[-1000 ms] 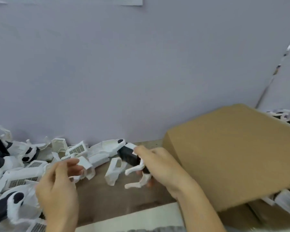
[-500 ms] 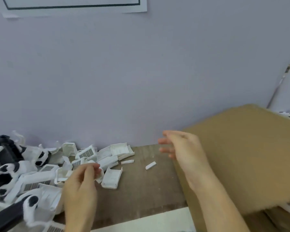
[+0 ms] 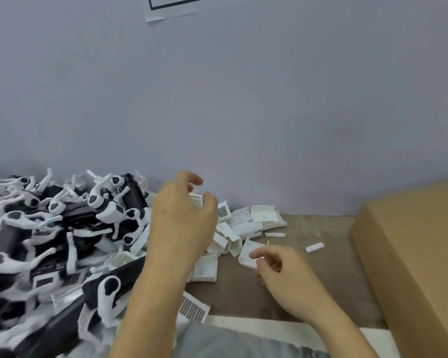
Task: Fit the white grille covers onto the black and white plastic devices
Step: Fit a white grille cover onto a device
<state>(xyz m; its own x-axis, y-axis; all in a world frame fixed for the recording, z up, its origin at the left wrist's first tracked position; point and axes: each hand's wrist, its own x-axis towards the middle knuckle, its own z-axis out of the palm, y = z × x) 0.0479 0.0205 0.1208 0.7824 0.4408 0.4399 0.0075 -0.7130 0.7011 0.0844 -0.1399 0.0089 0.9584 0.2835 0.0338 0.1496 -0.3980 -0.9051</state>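
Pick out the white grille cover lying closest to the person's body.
The grille cover at the near table edge, beside the left forearm, mesh side up. It lies alone; the other covers cluster farther back near the wall.

The left hand hovers with loosely spread fingers over the white grille covers and holds nothing, with the heap of black and white devices just to its left. The right hand hangs low over the brown table, fingers loosely curled, its fingertips beside one cover. Beyond it to the right lie two small white strips and a cardboard box.
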